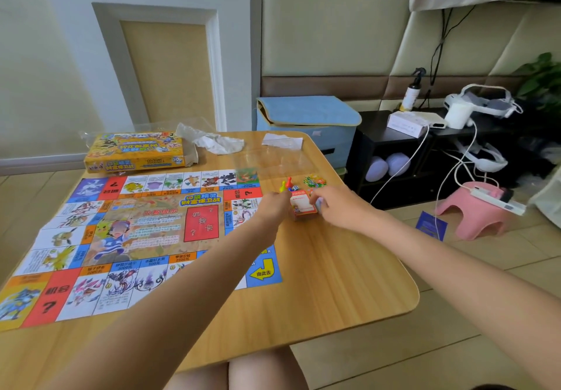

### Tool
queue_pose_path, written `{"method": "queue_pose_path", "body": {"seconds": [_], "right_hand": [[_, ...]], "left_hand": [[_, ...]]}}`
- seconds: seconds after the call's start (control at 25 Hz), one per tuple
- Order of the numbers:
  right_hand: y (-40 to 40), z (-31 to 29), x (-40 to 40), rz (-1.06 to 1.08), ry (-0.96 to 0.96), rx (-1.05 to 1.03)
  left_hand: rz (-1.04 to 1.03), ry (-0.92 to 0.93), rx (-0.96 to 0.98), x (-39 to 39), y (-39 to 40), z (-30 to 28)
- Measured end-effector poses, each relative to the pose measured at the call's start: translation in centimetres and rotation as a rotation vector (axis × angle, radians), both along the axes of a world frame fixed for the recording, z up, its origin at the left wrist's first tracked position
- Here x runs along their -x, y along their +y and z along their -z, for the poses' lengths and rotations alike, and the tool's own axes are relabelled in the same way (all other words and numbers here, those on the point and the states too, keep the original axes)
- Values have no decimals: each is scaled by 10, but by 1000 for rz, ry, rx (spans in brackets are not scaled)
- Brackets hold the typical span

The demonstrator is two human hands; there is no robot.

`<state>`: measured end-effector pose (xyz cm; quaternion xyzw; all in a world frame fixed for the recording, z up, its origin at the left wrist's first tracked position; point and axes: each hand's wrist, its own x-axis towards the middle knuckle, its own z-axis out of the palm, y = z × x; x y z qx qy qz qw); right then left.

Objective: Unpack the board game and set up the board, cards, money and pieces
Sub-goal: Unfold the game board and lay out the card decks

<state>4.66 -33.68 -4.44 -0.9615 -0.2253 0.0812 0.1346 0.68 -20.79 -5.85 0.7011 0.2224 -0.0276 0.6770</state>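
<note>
The paper game board [139, 237] lies unfolded on the left part of the wooden table [334, 283]. To its right stands a small stack of cards [302, 207] with an orange border. My left hand [274, 206] grips the stack's left side, and my right hand [334, 204] pinches its right side. Just behind the stack are a yellow pawn [283, 186], a red pawn [289, 181], a small die [294, 188] and a pile of small colourful pieces [314, 181]. The yellow game box [135, 152] sits at the table's far left.
Crumpled clear wrapping [212, 140] and a clear plastic sheet [282, 158] lie at the table's far edge. A blue fabric storage box [306, 125] stands behind. To the right are a black shelf [394, 158] with headsets and cables, and a pink stool [473, 210].
</note>
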Motion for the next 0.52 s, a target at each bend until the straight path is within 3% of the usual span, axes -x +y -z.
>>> {"method": "queue_pose_path", "body": {"seconds": [0.16, 0.4, 0.52], "right_hand": [[6, 7, 11, 40, 144, -167], [-4, 15, 8, 159, 135, -181], [-6, 19, 7, 248, 193, -345]], "left_hand": [[-112, 62, 228, -3, -7, -8], [-76, 112, 252, 4, -13, -28], [-61, 135, 258, 7, -13, -33]]}}
